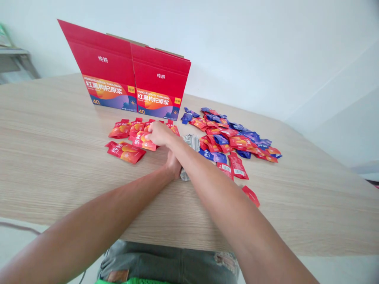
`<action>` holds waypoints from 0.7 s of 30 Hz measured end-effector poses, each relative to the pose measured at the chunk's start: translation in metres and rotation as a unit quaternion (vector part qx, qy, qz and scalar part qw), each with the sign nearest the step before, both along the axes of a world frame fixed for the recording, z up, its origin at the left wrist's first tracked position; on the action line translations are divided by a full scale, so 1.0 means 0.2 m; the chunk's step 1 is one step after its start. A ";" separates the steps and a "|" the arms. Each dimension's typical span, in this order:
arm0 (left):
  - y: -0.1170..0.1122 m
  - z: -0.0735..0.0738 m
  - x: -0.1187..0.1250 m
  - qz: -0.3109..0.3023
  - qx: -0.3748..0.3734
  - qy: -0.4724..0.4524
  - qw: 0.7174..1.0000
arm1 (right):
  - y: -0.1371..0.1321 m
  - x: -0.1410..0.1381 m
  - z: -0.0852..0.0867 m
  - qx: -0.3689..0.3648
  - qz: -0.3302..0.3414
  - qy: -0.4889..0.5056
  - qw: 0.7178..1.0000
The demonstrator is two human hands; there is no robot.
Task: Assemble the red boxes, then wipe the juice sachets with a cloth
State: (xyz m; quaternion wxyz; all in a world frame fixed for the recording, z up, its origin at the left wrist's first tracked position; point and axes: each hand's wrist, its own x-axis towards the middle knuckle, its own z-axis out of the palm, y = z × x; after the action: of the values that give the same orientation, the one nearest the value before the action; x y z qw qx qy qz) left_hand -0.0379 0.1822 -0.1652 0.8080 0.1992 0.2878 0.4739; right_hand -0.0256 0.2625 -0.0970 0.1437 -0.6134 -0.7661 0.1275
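Note:
My right arm crosses over my left. My right hand (162, 135) is at a small row of red pouches, its fingers closed at the right end of a red pouch (141, 141). Below it, my left hand (174, 163) is closed round a crumpled grey-and-white striped thing (192, 142), whose middle my right forearm hides; its kind is unclear. Another red pouch (126, 152) lies flat to the left. Several more red pouches (121, 129) lie side by side just behind the one at my right fingers.
An upright red carton (103, 59) stands open-flapped behind the pouches. To the right, a loose heap of red and blue pouches (232, 136) spreads over the wooden table (53, 157). Single red pouches (251, 196) lie nearer the front edge. A white wall rises behind.

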 end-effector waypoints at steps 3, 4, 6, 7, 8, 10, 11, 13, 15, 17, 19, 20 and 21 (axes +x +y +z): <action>-0.02 0.04 0.00 0.012 -0.004 0.007 1.000 | -0.01 0.01 0.00 0.010 -0.018 -0.007 1.000; -0.03 0.05 0.01 0.005 -0.001 0.005 1.000 | -0.03 0.02 0.01 0.024 -0.024 0.000 0.999; -0.04 0.07 0.02 -0.004 0.009 0.010 1.000 | -0.06 0.06 0.03 0.065 -0.037 0.024 0.997; -0.05 0.08 0.02 -0.004 0.012 0.017 1.000 | -0.08 0.09 0.04 0.091 -0.045 0.038 0.994; -0.05 0.08 0.03 0.000 0.015 0.025 1.000 | -0.11 0.14 0.05 0.120 -0.054 0.050 0.990; -0.04 0.08 0.04 0.004 0.010 0.028 1.000 | -0.19 0.27 0.06 0.173 -0.076 0.064 0.980; -0.04 0.08 0.04 0.001 0.005 0.022 1.000 | -0.23 0.35 0.06 0.191 -0.092 0.062 0.975; -0.03 0.08 0.05 -0.017 0.000 0.009 1.000 | -0.33 0.53 0.04 0.193 -0.139 0.041 0.970; -0.02 0.08 0.05 -0.027 -0.001 0.014 1.000 | -0.43 0.71 0.01 0.143 -0.188 0.017 0.972; -0.02 0.09 0.05 -0.016 0.000 0.035 0.999 | -0.53 0.85 -0.05 0.087 -0.228 -0.024 0.969; -0.02 0.09 0.05 -0.003 0.003 0.048 0.999 | -0.60 0.93 -0.10 0.040 -0.254 -0.072 0.964; -0.02 0.10 0.05 0.001 0.005 0.050 0.999 | -0.63 0.94 -0.13 0.019 -0.258 -0.092 0.961; -0.03 0.10 0.05 0.004 0.006 0.052 0.999 | -0.65 0.95 -0.14 0.000 -0.255 -0.108 0.961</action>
State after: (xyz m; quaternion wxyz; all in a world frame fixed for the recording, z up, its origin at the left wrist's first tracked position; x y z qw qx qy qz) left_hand -0.0273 0.1770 -0.1450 0.7886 0.2277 0.3274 0.4680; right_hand 0.1642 0.1320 -0.1259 0.0877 -0.7986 -0.5950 0.0197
